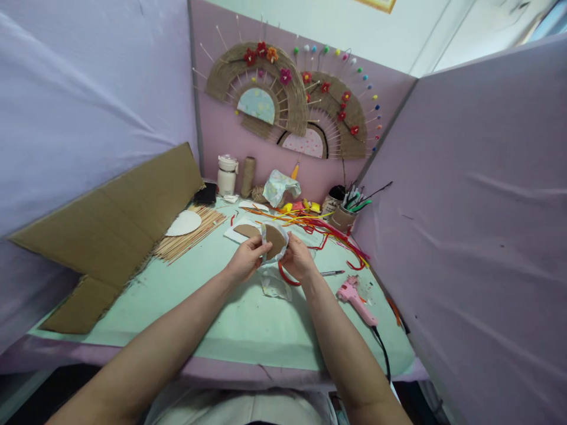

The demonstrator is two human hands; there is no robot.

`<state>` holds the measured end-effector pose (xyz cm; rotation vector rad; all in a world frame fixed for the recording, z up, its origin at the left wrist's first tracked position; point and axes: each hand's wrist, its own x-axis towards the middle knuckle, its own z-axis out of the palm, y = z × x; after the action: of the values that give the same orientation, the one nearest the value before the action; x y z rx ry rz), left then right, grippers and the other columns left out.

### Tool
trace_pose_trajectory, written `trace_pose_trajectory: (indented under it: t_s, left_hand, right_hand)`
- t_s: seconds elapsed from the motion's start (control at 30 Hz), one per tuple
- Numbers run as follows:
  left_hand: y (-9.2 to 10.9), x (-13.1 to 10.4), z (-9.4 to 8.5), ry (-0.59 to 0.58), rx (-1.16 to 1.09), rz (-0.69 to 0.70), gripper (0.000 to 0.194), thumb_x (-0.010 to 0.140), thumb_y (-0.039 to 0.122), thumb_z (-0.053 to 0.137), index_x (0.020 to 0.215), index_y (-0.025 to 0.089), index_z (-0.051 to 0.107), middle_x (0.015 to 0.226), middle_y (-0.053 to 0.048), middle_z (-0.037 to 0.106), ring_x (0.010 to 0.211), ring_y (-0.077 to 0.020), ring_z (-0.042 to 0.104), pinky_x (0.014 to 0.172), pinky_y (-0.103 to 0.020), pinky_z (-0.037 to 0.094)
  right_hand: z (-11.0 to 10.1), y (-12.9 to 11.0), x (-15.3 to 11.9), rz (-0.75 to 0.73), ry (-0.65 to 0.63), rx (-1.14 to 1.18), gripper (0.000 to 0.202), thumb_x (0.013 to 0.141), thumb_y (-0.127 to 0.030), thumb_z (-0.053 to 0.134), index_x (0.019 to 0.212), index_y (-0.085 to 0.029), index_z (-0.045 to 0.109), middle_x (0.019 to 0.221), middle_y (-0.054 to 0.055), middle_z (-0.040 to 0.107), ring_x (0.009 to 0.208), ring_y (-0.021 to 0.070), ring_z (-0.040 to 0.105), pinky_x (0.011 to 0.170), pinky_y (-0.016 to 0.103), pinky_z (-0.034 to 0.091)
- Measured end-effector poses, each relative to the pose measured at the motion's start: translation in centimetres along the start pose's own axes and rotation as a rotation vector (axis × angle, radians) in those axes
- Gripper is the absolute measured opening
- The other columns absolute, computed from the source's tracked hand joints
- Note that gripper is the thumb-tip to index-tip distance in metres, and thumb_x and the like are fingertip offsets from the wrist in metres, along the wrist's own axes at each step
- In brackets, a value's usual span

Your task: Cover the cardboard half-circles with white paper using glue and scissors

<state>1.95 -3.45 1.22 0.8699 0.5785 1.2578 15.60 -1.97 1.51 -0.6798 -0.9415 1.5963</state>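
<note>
Between my hands, above the table, is a brown cardboard half-disc [276, 239] with pale patterned fabric round its edge. My left hand [247, 257] pinches its left side, thumb on the cardboard face. At the right edge, the fingers of my right hand [299, 256] are closed on the fabric rim. Below the hands lie a red loop like a scissor handle [290, 280], partly hidden, and a scrap of the pale fabric [275, 287]. Just behind my left hand, another cardboard half-disc [246, 231] rests on a white piece.
A pink glue gun [354, 298] with a black cord lies at right, near a pen [332, 273]. Red and yellow strips [310, 221] spread behind. Thin sticks [190, 236] and large cardboard [119, 218] are at left. Decorated half-round fans [217, 77] hang on the back panel.
</note>
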Motion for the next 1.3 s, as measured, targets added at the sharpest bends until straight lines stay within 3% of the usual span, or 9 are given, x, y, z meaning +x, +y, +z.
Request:
trace_pose_trajectory:
  t_s: [0.27,0.4,0.53,0.6,0.77,0.93,1.07,1.23,1.3]
  left_hand:
    - [-0.9,0.3,0.1,0.073,0.050,0.110,0.032,0.061,0.033,0.078,0.086,0.014,0.069,0.080,-0.003,0.068,0.082,-0.0184,0.061,0.081,-0.032,0.045]
    - [-1.0,0.1,0.5,0.100,0.057,0.128,0.031,0.059,0.033,0.079,0.081,0.014,0.067,0.075,-0.001,0.067,0.076,-0.0167,0.060,0.075,-0.030,0.045]
    - [-1.1,0.0,0.6,0.145,0.142,0.164,0.027,0.060,0.033,0.078,0.074,0.013,0.065,0.069,0.000,0.064,0.068,-0.0138,0.056,0.067,-0.026,0.044]
    - [-1.1,-0.1,0.7,0.123,0.117,0.145,0.028,0.061,0.033,0.078,0.077,0.013,0.066,0.072,0.000,0.066,0.071,-0.0144,0.058,0.070,-0.027,0.045]
    - [-0.9,-0.1,0.4,0.032,0.023,-0.011,0.033,0.062,0.032,0.078,0.088,0.014,0.068,0.088,-0.005,0.069,0.083,-0.0186,0.061,0.078,-0.030,0.046]
    - [-1.2,0.0,0.0,0.014,0.085,-0.034,0.033,0.062,0.032,0.078,0.088,0.014,0.069,0.087,-0.005,0.070,0.082,-0.0179,0.061,0.076,-0.029,0.045]
    - [-1.3,0.0,0.0,0.019,0.149,-0.012,0.031,0.063,0.033,0.077,0.086,0.013,0.069,0.081,-0.003,0.069,0.074,-0.0159,0.059,0.071,-0.027,0.045]
    - [-1.1,-0.1,0.1,0.069,0.212,0.008,0.032,0.061,0.035,0.077,0.081,0.013,0.069,0.073,-0.002,0.066,0.065,-0.0137,0.055,0.060,-0.024,0.041]
    - [-1.1,-0.1,0.1,0.068,0.209,0.007,0.032,0.060,0.035,0.078,0.082,0.013,0.069,0.073,-0.001,0.066,0.065,-0.0139,0.055,0.059,-0.024,0.040]
  right_hand:
    - [-0.2,1.9,0.0,-0.226,0.141,-0.085,0.031,0.067,-0.048,0.071,0.069,-0.019,0.059,0.063,-0.003,0.057,0.056,0.0103,0.049,0.058,0.025,0.042]
    - [-0.3,1.7,-0.3,-0.355,0.209,-0.352,0.026,0.073,-0.043,0.065,0.066,-0.018,0.061,0.057,-0.004,0.051,0.053,0.0098,0.043,0.055,0.024,0.038]
    - [-0.2,1.1,-1.1,-0.565,0.316,-0.639,0.020,0.072,-0.038,0.066,0.066,-0.019,0.065,0.069,0.000,0.057,0.069,0.0134,0.050,0.069,0.027,0.041]
    - [-0.2,0.9,-1.1,-0.515,0.303,-0.601,0.025,0.072,-0.044,0.065,0.066,-0.019,0.065,0.068,0.000,0.058,0.068,0.0141,0.050,0.067,0.027,0.041]
    - [-0.5,0.6,-0.4,-0.107,0.179,-0.168,0.053,0.070,-0.070,0.054,0.070,-0.018,0.064,0.065,0.003,0.061,0.060,0.0144,0.052,0.057,0.028,0.042]
    - [-0.9,0.6,-0.2,-0.063,0.173,-0.136,0.044,0.059,-0.059,0.072,0.066,-0.019,0.058,0.061,-0.001,0.058,0.056,0.0125,0.049,0.054,0.026,0.041]
    - [-1.4,0.6,-0.6,-0.224,0.222,-0.419,0.038,0.070,-0.054,0.065,0.059,-0.018,0.056,0.052,-0.004,0.047,0.050,0.0102,0.041,0.051,0.025,0.036]
    - [-1.3,0.1,-1.5,-0.572,0.254,-0.888,0.025,0.078,-0.042,0.060,0.067,-0.020,0.066,0.069,0.002,0.059,0.069,0.0146,0.051,0.069,0.027,0.040]
    - [-1.3,0.1,-1.5,-0.585,0.261,-0.900,0.025,0.077,-0.043,0.061,0.067,-0.021,0.066,0.071,0.002,0.060,0.071,0.0154,0.052,0.070,0.028,0.040]
